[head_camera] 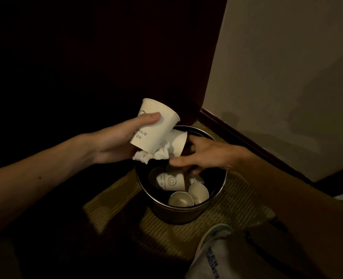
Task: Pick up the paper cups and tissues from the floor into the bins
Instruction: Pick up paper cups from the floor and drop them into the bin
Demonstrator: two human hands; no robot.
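My left hand (114,146) grips a white printed paper cup (156,125), tilted over the far-left rim of the round metal bin (217,195). A second white cup (178,142) and a crumpled white tissue (146,157) are bunched under that cup against the same hand. My right hand (207,156) hovers over the bin's mouth, fingers relaxed and pointing down and left, close to the second cup; I see nothing clearly held in it. Inside the bin lie several paper cups, one with a smiley face (169,181) and two showing open mouths (179,199).
The bin stands on striped carpet (237,214) in a corner. A pale wall (287,87) with a dark baseboard runs along the right; a dark panel (106,57) fills the back left. My knee in printed light cloth (211,256) is at the bottom right.
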